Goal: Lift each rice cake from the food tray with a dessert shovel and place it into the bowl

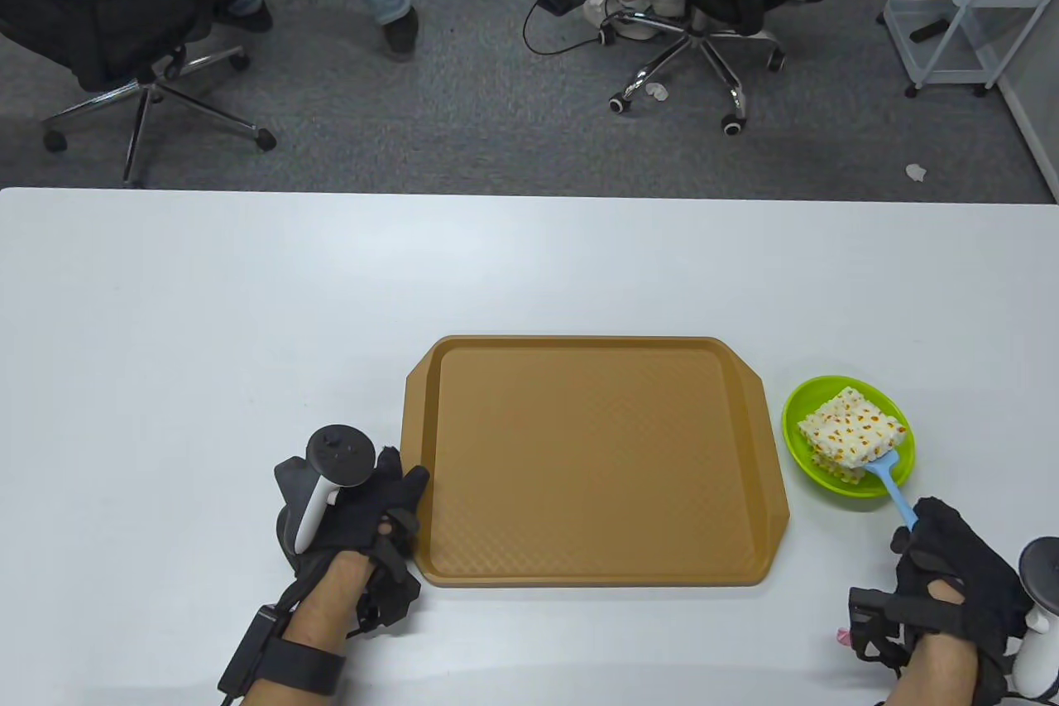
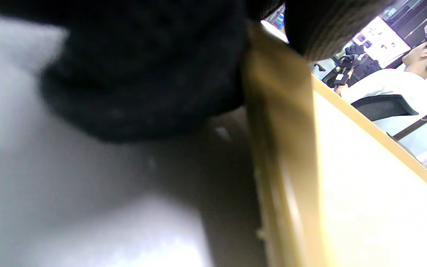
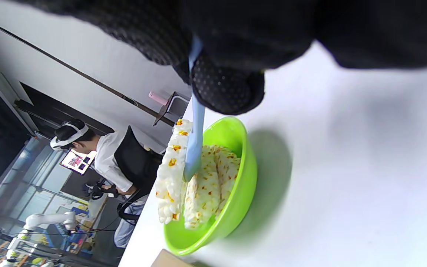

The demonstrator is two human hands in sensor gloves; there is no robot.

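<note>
White table (image 1: pixel 207 309) spanning the full width, with grey carpet, two office chairs (image 1: pixel 107 11) and a white wire cart (image 1: pixel 968 2) beyond the far edge. Brown food tray (image 1: pixel 596 458) set near centre, nothing lying in it. Left hand (image 1: pixel 356 507) resting at the tray's near-left corner, fingers lying fairly straight and close together, fingertips touching the tray's left rim; confirmed in the left wrist view, where the gloved fingers (image 2: pixel 143 74) sit against the tray edge (image 2: pixel 276 148). Right hand (image 1: pixel 951 582) at the near-right of the table, fingers curled and pinching the handle end of the blue dessert shovel (image 1: pixel 893 491). Green bowl (image 1: pixel 802 416) standing just right of the tray, apart from it. Stacked rice cakes (image 1: pixel 852 425) inside the bowl, white with orange flecks. Shovel blade tucked under the topmost cake, above the lower ones, as seen in the right wrist view (image 3: pixel 195 148). Top cake (image 3: pixel 171 174) slightly tilted on the blade.
</note>
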